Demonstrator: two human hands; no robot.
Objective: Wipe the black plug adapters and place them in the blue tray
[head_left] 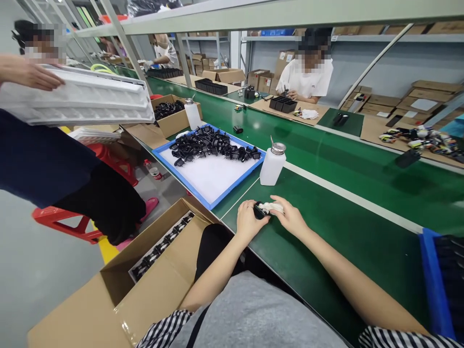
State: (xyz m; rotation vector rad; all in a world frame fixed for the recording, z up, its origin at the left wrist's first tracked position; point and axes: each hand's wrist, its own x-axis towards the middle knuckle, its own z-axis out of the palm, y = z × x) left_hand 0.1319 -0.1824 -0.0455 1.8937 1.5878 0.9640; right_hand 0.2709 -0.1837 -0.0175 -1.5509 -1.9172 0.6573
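Near the edge of the green table [308,193], my left hand [248,220] is closed around a small black part [260,211]. My right hand [290,216] pinches a white cloth [271,207] against that part. Beyond my hands stands a white bottle [272,166] with a metal top. To the left of the bottle, a blue-rimmed white tray [213,200] holds several black plug-like pieces [208,143] heaped at its far side.
An open cardboard box [159,290] with packed black pieces is at lower left. A person standing left holds a white plastic tray [90,99]. A blue bin [437,285] sits at right; another person [308,77] works across the belt.
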